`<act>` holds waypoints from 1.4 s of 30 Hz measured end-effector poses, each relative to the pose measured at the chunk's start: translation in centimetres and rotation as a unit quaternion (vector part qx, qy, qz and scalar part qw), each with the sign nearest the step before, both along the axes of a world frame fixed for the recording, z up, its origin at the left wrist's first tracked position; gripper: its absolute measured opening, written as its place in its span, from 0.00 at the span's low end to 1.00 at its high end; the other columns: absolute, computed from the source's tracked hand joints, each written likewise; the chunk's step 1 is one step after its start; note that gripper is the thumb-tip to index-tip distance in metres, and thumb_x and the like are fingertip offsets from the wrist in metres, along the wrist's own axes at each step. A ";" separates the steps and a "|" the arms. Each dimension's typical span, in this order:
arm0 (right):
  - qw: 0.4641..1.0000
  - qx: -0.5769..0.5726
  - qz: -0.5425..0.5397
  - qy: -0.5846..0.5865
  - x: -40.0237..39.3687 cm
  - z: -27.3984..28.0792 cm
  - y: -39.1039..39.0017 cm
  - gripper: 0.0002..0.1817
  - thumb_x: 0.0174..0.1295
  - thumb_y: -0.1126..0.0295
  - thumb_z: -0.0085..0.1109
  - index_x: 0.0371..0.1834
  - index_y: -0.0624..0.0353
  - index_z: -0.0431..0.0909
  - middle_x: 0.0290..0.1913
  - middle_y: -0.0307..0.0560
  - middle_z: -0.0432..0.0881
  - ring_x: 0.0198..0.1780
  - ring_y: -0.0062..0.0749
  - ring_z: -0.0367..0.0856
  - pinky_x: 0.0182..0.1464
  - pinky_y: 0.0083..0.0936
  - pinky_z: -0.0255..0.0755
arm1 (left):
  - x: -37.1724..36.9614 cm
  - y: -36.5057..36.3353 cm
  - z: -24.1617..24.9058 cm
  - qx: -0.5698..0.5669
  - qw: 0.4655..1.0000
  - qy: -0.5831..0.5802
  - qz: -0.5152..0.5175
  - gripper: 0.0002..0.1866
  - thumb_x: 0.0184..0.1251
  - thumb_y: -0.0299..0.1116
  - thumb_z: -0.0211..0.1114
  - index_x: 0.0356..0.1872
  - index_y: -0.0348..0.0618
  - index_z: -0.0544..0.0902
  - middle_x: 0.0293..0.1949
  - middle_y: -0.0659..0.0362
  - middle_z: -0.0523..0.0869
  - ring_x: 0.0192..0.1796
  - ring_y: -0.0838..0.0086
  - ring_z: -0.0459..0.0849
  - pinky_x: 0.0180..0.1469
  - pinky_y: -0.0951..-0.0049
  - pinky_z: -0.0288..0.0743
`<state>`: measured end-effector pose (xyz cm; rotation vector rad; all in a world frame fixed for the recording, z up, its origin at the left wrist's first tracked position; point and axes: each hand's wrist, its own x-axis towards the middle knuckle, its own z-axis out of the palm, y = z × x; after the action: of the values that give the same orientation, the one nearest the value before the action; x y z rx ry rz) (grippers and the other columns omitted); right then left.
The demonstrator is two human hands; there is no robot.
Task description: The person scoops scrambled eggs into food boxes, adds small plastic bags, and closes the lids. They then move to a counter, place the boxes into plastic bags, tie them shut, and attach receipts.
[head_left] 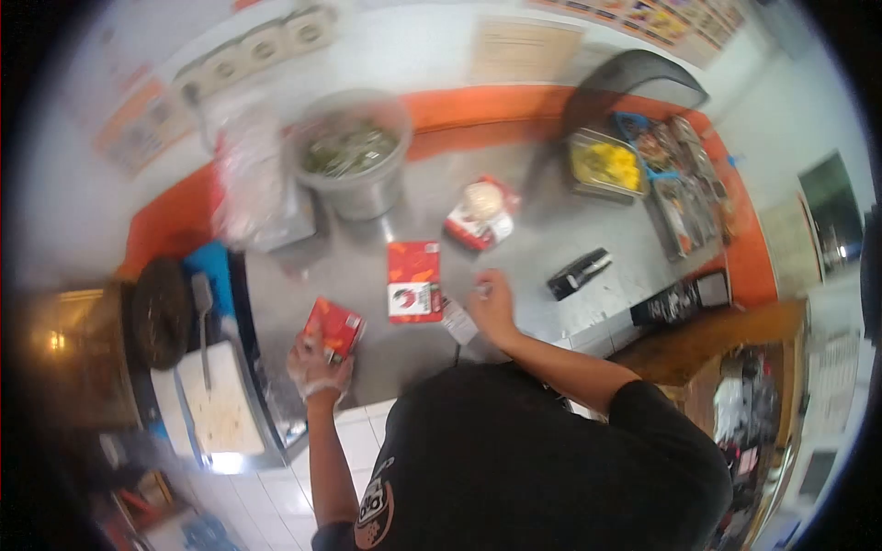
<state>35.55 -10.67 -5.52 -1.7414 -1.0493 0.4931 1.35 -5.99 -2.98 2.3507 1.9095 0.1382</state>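
My left hand [320,369], in a clear plastic glove, lies against a small red box [339,328] near the front left of the steel counter [358,248]; its fingers are spread on the box's side. My right hand [492,301] is bare, its fingers curled together; whether it holds anything is too small to tell. A white paper slip [458,321] lies just left of it. Between the hands, a flat red and white box [413,282] rests on the counter. Farther back stands an open red box [481,217] with a pale round food item on top.
A bucket of greens [354,156] and plastic bags [251,174] stand at the back left. At the right are a tub of yellow food [606,167], filled trays [678,216] and a black device [580,274]. A cutting board [220,404] is at the left.
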 end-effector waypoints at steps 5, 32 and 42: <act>0.919 -0.147 -0.362 -0.045 11.3 0.0 -7.8 0.34 0.41 0.74 0.66 0.54 0.69 0.63 0.54 0.59 0.66 0.59 0.47 0.66 0.61 0.35 0.61 | 0.1 -0.1 -1.6 0.035 0.999 0.019 0.016 0.56 0.37 0.55 0.72 0.74 0.59 0.55 0.67 0.47 0.61 0.63 0.46 0.63 0.64 0.47 0.55; 0.940 -0.083 -0.206 0.260 24.6 -1.8 4.9 0.20 0.54 0.77 0.63 0.51 0.67 0.71 0.32 0.50 0.82 0.29 0.31 0.81 0.34 0.25 0.77 | 0.4 -0.2 -1.6 0.020 0.999 0.011 0.022 0.58 0.38 0.51 0.74 0.74 0.60 0.51 0.68 0.45 0.60 0.67 0.47 0.61 0.68 0.49 0.50; 0.899 0.125 -0.368 0.201 17.4 -4.1 0.2 0.17 0.55 0.80 0.62 0.45 0.62 0.67 0.31 0.40 0.72 0.30 0.22 0.72 0.32 0.22 0.71 | 0.7 -0.1 -1.5 -0.010 0.998 0.042 0.047 0.59 0.37 0.52 0.75 0.74 0.61 0.50 0.70 0.47 0.58 0.69 0.49 0.59 0.70 0.51 0.50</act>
<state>52.99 -10.46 -9.61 -1.5649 -0.1113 0.1998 2.08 -6.12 -4.44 2.2905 2.0511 0.0281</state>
